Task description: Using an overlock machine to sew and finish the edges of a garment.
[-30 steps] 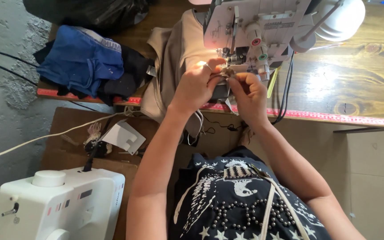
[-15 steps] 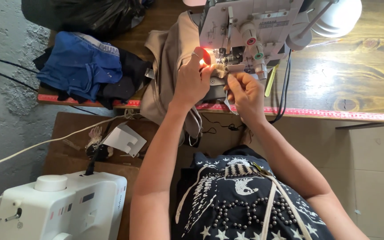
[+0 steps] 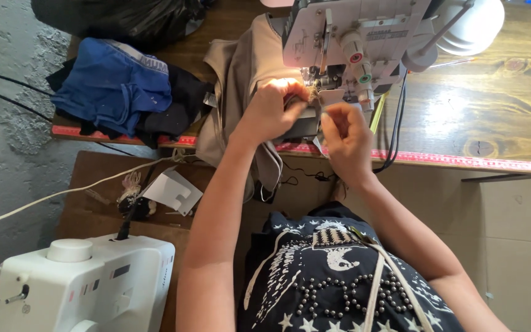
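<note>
Head view: we see our left hand (image 3: 270,114) curled shut on the tan cloth (image 3: 241,80), pressing it down right at the front of the serger (image 3: 354,37). Our right hand (image 3: 346,136) sits just right of it, fingers pinched closed; on thread or cloth edge, we can't tell. Cloth runs from under the serger's needle area, left and over the table (image 3: 493,104) edge. Blue clothes (image 3: 115,86) lie well left of the serger; white machine (image 3: 81,286) is far below-left.

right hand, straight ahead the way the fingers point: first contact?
Probably the front of the sewing machine near its needle area; the right hand points at it, fingertips close. Depth is unclear from above.
</note>
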